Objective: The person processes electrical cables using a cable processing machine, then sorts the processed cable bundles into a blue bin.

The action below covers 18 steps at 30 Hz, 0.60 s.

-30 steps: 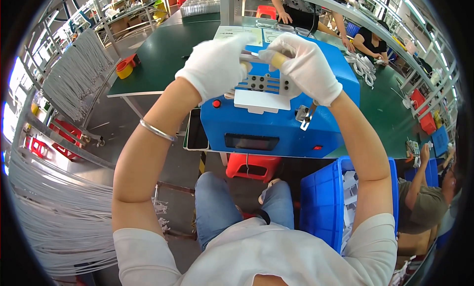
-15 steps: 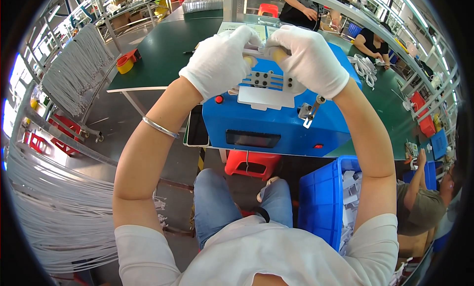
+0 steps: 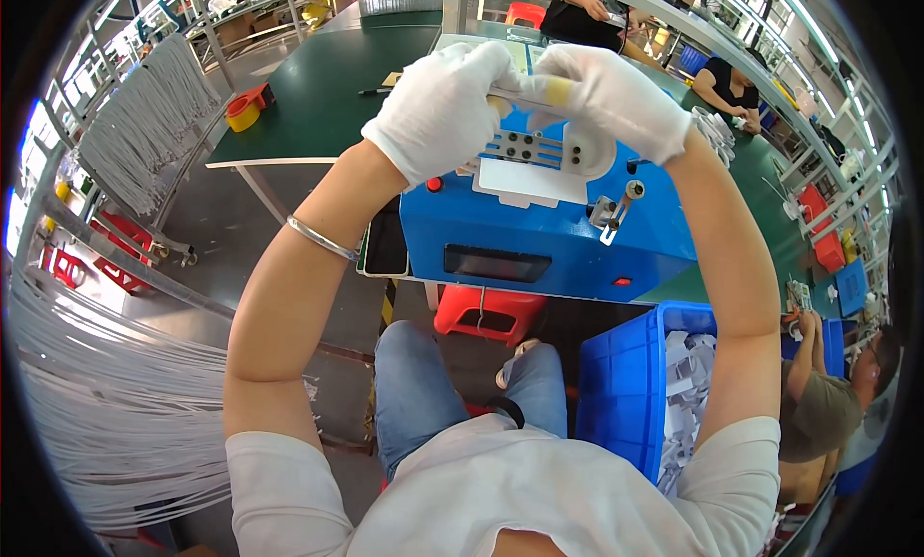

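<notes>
My left hand (image 3: 443, 105) and my right hand (image 3: 616, 95) wear white gloves and meet above a blue bench machine (image 3: 577, 264). Their fingers are closed on a slim white piece (image 3: 521, 94) stretched between them; the gloves hide most of it, so its kind is unclear. A yellowish patch shows at the right fingers. Just below the hands are the machine's slotted metal plate (image 3: 527, 150) with dark screws and a white flap (image 3: 529, 180). A metal lever clamp (image 3: 621, 211) stands to the right of the flap, and a red button (image 3: 434, 184) to its left.
The machine stands on a green table (image 3: 332, 86) with a yellow-and-red tape dispenser (image 3: 248, 109). A blue bin (image 3: 616, 384) of white pieces is by my right leg, a red stool (image 3: 489, 312) under the table. White cables (image 3: 125, 393) hang at left. Co-workers sit at right.
Both hands have shifted slightly to the right, and the right hand has turned, showing more of the yellowish patch. The view has moved a little.
</notes>
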{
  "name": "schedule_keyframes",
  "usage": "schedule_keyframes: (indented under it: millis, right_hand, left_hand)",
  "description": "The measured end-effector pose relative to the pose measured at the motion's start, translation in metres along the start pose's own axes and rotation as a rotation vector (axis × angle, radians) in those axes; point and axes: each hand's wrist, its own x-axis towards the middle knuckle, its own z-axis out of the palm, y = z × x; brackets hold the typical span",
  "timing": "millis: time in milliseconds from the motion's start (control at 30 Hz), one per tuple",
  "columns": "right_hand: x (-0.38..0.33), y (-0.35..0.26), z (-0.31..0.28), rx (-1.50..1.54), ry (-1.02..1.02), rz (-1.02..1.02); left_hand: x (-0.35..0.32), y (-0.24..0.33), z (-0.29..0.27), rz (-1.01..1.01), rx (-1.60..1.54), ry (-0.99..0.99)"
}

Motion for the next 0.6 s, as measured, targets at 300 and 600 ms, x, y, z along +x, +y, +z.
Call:
schedule_keyframes:
  millis: [300,600]
  right_hand:
    - [-0.014,0.025,-0.009,0.200,0.026,-0.001]
    - [-0.021,0.019,-0.001,-0.192,-0.040,-0.037]
  left_hand:
    - [-0.044,0.002,-0.001,-0.281,0.080,0.427]
    - [-0.067,0.037,0.028,-0.550,-0.526,0.431]
